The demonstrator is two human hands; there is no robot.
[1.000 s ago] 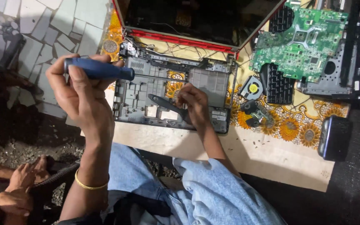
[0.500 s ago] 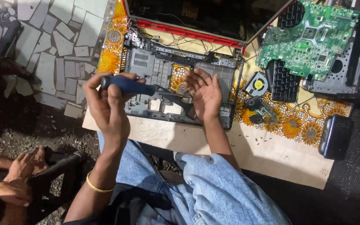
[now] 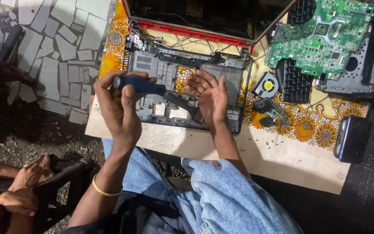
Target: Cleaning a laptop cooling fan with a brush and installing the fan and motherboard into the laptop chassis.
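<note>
My left hand grips a screwdriver with a dark blue handle, held level above the left part of a stripped grey laptop base. Its shaft runs right toward my right hand. That hand lies over the base's right half with fingers spread, palm turned up, touching the frame; whether it pinches the shaft tip I cannot tell. The laptop's red-edged lid stands open behind the base.
A green circuit board lies on another dark laptop shell at the far right. A keyboard piece, a small fan and a black box rest on the sunflower cloth. Another person's hands are at the lower left.
The view has drifted, so the laptop base sits lower in frame. My left hand with the screwdriver moved toward the base's left part. My right hand lifted and opened its fingers.
</note>
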